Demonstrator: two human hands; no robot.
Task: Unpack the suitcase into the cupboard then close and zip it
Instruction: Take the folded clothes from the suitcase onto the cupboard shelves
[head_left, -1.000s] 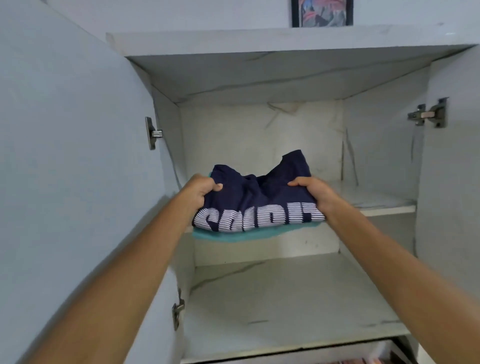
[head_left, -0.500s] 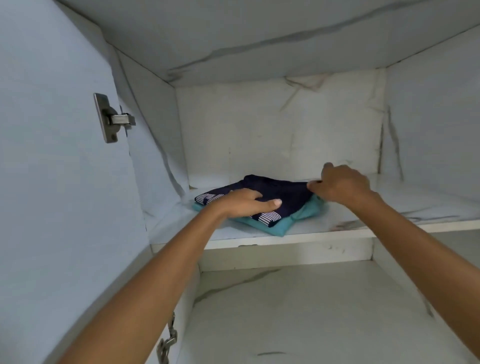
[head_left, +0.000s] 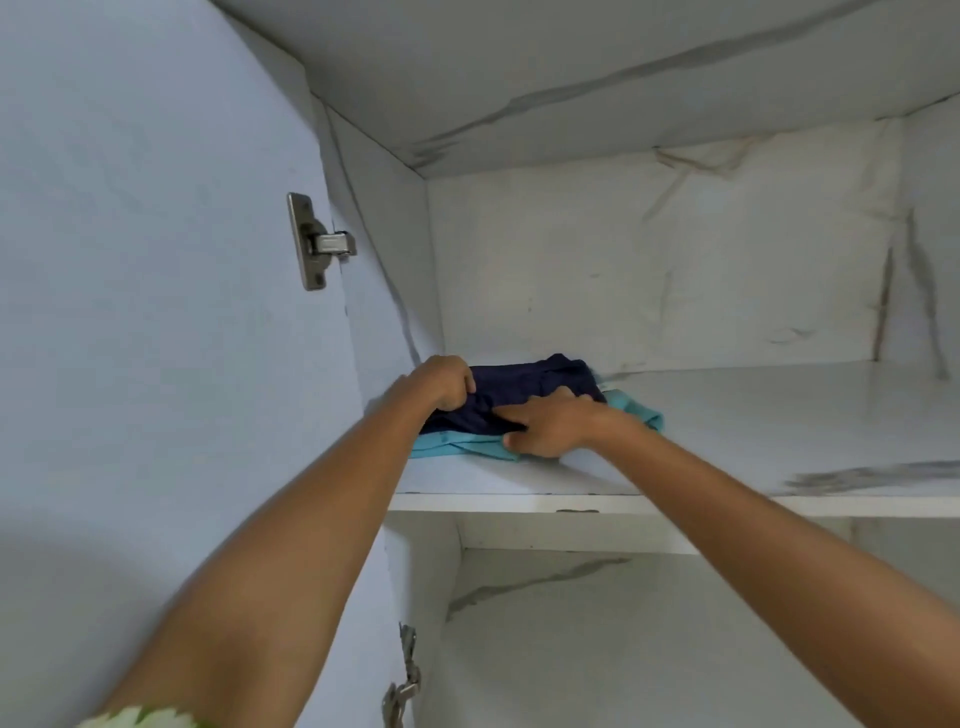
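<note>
A folded navy garment (head_left: 530, 387) lies on top of a folded teal garment (head_left: 636, 410) at the far left of the cupboard's upper shelf (head_left: 727, 462), close to the left wall. My left hand (head_left: 447, 382) has its fingers curled into the navy cloth at its left edge. My right hand (head_left: 556, 428) lies over the front of the pile, fingers pointing left on the navy cloth and thumb at the teal edge. The suitcase is out of view.
The open left cupboard door (head_left: 156, 312) stands close at my left with a metal hinge (head_left: 317, 241); a second hinge (head_left: 402, 680) sits lower. The lower shelf (head_left: 623, 649) shows below. The upper shelf stretches bare to the right of the pile.
The pile has gone from held in the air to lying on the shelf, then been slid left toward the wall. My right hand moved from the pile's right end onto its front.
</note>
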